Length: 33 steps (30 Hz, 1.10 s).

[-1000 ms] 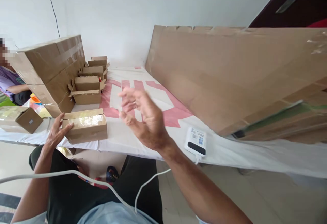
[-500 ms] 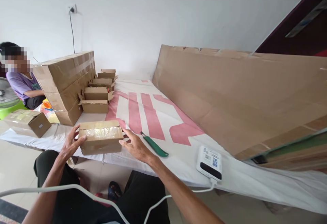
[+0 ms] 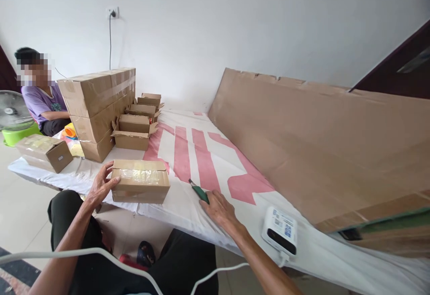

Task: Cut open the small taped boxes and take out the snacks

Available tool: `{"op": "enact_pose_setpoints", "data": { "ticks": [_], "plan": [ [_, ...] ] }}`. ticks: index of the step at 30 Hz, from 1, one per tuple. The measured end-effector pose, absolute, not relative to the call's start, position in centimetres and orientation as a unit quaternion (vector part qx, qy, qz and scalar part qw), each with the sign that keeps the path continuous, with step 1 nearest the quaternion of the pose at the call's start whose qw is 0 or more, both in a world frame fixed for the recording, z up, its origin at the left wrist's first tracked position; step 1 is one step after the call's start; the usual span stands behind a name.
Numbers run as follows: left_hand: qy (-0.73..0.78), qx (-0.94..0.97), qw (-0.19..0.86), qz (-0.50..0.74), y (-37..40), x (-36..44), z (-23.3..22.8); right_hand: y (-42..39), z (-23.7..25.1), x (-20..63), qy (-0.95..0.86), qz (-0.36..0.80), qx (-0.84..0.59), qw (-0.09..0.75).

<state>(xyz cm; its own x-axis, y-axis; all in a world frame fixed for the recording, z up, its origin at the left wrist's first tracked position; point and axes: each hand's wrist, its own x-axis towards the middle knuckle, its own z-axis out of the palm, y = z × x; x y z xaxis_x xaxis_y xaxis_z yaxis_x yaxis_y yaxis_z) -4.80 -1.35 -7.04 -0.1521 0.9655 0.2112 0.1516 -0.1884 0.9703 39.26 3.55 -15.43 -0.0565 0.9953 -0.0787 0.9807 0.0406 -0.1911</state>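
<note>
Left grip [image 3: 101,187] open, right grip [image 3: 220,207] lowered.

My right hand [image 3: 220,207] lies over the green-handled knife [image 3: 199,190], so most of its handle is hidden and I cannot tell whether my fingers have closed on it. My left hand [image 3: 100,186] covers the near left end of the taped box [image 3: 140,181]; its far side is out of sight. The print on the white power bank [image 3: 280,230] is too small to read. The big cardboard sheet [image 3: 312,138] runs off the right edge. The stacked cartons [image 3: 97,106] hide part of the seated person [image 3: 42,102].
</note>
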Motion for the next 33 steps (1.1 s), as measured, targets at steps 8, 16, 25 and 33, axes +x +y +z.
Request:
{"op": "enact_pose_setpoints", "data": {
  "ticks": [8, 16, 25, 33],
  "plan": [
    [0.512, 0.542, 0.373, 0.553, -1.8, -5.6, -6.6, 4.4, -13.6, 35.8, -0.626, 0.311, -0.608, 0.375],
    [0.505, 0.522, 0.394, 0.563, -2.0, -5.6, -6.5, 1.8, -9.8, 28.0, -0.628, 0.423, -0.431, 0.492],
    [0.490, 0.513, 0.391, 0.586, -3.0, -5.1, -6.2, -0.5, -10.4, 28.7, -0.658, 0.358, -0.464, 0.473],
    [0.511, 0.506, 0.416, 0.556, -3.8, -4.9, -4.9, -1.3, -10.3, 28.6, -0.674, 0.345, -0.464, 0.459]
  ]
}}
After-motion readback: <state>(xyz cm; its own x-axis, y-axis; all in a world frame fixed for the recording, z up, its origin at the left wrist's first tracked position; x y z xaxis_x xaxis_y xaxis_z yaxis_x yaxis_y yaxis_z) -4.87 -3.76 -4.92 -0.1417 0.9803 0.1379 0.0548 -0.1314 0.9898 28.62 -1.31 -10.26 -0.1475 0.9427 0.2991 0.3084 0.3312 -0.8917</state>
